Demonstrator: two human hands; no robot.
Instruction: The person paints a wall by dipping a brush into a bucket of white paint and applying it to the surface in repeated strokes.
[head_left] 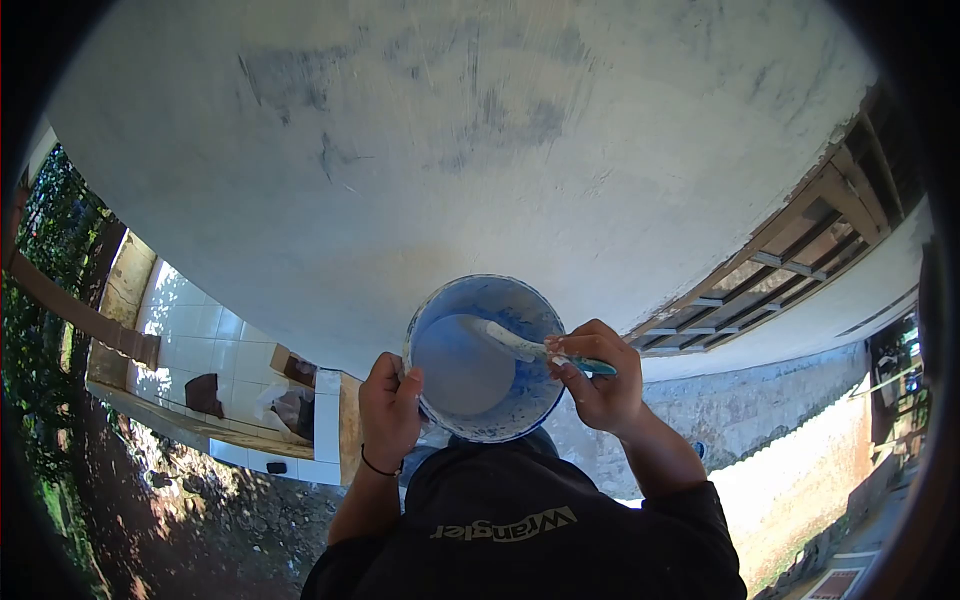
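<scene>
While the left hand grips the rim of the paint bucket before the torso, thumb on top, the right hand, forearm angled inward, grasps the paintbrush by its handle, bristles angled into the bucket.

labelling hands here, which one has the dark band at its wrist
The left hand, holding the bucket, has the dark band; the right hand, its wrist bare, grips the green-handled tool.
</scene>
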